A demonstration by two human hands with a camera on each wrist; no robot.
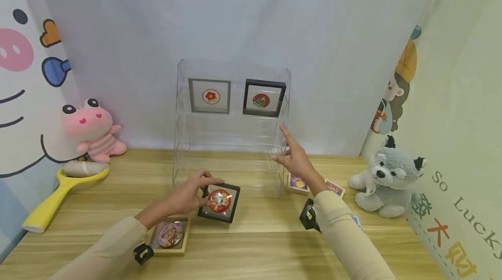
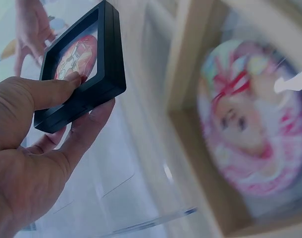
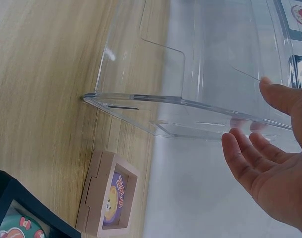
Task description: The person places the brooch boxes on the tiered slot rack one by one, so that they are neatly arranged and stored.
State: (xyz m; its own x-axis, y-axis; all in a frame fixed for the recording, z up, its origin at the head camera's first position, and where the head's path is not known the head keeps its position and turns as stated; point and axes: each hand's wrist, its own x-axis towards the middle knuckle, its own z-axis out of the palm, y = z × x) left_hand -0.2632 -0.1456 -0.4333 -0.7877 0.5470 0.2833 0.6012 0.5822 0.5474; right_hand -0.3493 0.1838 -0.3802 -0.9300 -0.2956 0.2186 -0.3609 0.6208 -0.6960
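Observation:
My left hand [image 1: 187,196] pinches a black square display frame [image 1: 233,210] with a round red badge in it, thumb on the face and fingers behind in the left wrist view. The frame is tilted in front of a clear acrylic tiered rack [image 1: 229,164]. Beside the rack's right side panel is my right hand [image 1: 299,160], fingers extended and thumb apart. In the right wrist view, thumb and fingertips lie on either side of the panel's edge; contact is unclear. A grey frame [image 1: 226,97] with a red flower badge and a black frame [image 1: 266,83] with a tree badge stand on the top tier.
A wooden frame [image 1: 186,237] with a pink badge lies under my left forearm. Two small wooden frames [image 1: 299,190] and a black frame [image 3: 22,198] lie at right. A yellow-handled roller [image 1: 49,208], pink plush [image 1: 98,134] and grey plush dog [image 1: 386,184] flank the table.

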